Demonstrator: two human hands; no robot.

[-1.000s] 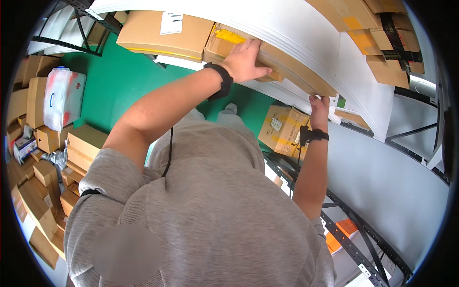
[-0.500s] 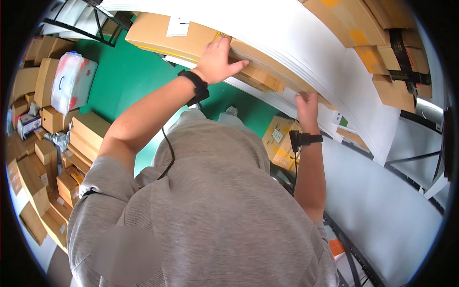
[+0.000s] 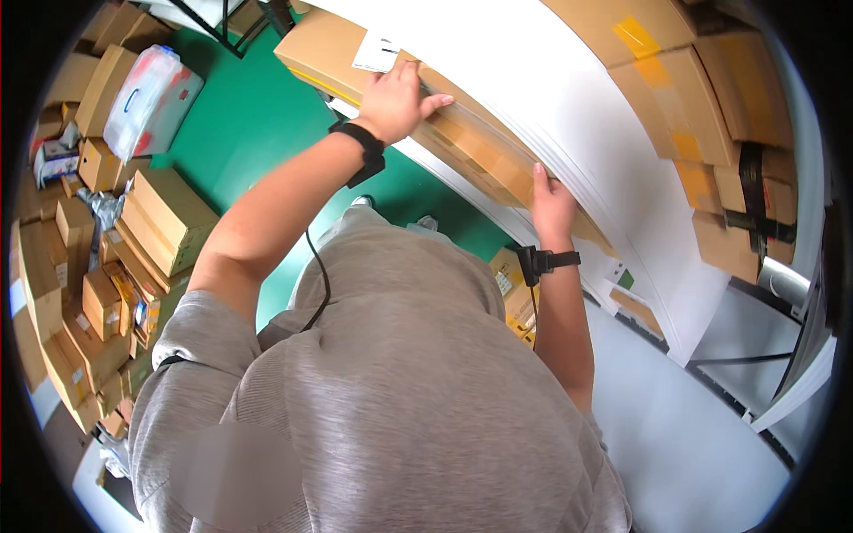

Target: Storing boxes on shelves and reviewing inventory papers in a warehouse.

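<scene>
A long brown cardboard box (image 3: 324, 51) with a white label (image 3: 376, 51) lies on the white shelf in front of me. My left hand (image 3: 394, 105) rests on its upper edge beside the label, fingers stretched out and thumb spread to the right. Farther right, my right hand (image 3: 554, 213) is closed on the edge of a long brown cardboard piece (image 3: 484, 158), thumb up along it. Whether that piece is a flap of the same box or another box, I cannot tell. The fingertips of my right hand are partly hidden.
A white shelf panel (image 3: 533, 71) overhangs the box. Stacked cartons (image 3: 666, 98) stand at upper right. On the left are a clear plastic bin (image 3: 151, 102) and many piled cartons (image 3: 169, 218). Another carton (image 3: 515, 289) sits below my right wrist. The floor (image 3: 235, 115) is green.
My view has turned, so the shelf and cartons sit elsewhere in the picture. My left hand is closer to the label. My right hand still grips the cardboard edge.
</scene>
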